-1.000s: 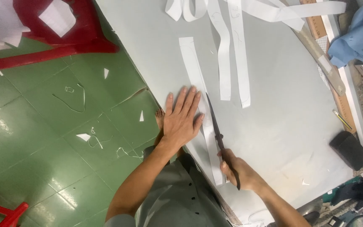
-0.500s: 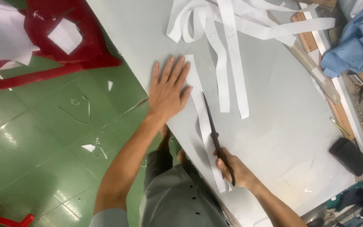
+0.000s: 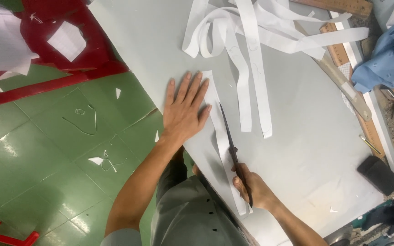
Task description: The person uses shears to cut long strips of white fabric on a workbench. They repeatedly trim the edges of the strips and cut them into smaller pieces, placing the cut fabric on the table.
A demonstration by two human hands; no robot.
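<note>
My left hand [image 3: 185,111] lies flat, fingers spread wide, pressing the pale sheet [image 3: 297,136] near the table's left edge; my right hand [image 3: 251,187] is wrapped around the handles of the long dark scissors [image 3: 231,146], blades running along the white strip [image 3: 220,136] near the table's near edge. The strip looks thin, light and limp, likely to slide or curl; I judge it best held by flat pressure just beside the blades, not pinched.

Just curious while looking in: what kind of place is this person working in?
Probably a tailoring or sewing workshop: the right hand runs scissors along a white fabric strip on a grey cutting table, with a wooden ruler nearby.
</note>
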